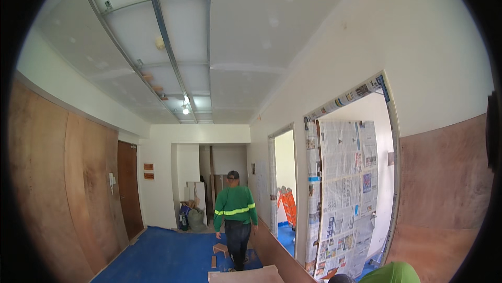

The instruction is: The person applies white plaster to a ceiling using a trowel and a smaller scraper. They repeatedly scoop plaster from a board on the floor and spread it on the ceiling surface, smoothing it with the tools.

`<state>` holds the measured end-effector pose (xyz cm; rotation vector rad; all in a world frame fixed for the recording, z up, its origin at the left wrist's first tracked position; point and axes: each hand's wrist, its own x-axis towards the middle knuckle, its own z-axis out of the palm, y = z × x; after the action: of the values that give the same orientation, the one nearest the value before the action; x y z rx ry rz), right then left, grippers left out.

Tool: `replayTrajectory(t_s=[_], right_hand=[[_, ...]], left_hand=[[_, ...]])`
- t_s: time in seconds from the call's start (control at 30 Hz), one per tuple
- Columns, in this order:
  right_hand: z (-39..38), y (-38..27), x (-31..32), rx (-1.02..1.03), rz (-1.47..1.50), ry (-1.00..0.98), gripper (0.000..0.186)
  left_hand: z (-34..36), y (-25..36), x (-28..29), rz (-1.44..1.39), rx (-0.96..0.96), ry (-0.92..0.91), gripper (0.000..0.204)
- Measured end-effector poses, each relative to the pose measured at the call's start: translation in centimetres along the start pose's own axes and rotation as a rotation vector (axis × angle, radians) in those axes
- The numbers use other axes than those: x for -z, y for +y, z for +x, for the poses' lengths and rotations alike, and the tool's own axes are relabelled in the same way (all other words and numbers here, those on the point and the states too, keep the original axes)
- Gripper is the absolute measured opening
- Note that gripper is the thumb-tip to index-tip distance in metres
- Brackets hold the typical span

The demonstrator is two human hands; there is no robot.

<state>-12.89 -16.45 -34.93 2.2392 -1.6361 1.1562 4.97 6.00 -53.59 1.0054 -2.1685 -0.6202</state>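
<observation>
Neither of my hands shows in the picture, and what they may hold is hidden. Ahead of me a person in a green long-sleeved top with a yellow reflective band (pixel 235 202) stands on the blue floor covering (pixel 162 254), back turned and both arms hanging down. Close by at the bottom edge is the end of a pale brown board (pixel 243 275). To its right a bright green rounded piece of cloth (pixel 391 273) shows beside a dark rounded shape (pixel 341 279); whose they are I cannot tell.
Wood offcuts (pixel 220 250) lie beside the person's feet. Newspaper covers a door (pixel 342 194) and its frame on the right. An orange ladder (pixel 287 204) stands through the farther doorway. Sacks (pixel 196 219) sit at the back. Plywood sheets (pixel 83 178) line the left wall, near a brown door (pixel 129 189).
</observation>
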Motion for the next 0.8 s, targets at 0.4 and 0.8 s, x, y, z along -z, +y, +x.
replayTrajectory(t_s=[0.4,0.8], right_hand=[[0.1,-0.9,-0.5,0.019,0.0,-0.006,0.053],[-1.6,-1.3,-2.2,0.002,0.06,-0.033,0.043]], left_hand=[[0.0,-0.2,0.2,0.034,-0.005,0.042,0.037],[-0.4,-0.9,-0.4,0.048,0.029,0.048,0.036]])
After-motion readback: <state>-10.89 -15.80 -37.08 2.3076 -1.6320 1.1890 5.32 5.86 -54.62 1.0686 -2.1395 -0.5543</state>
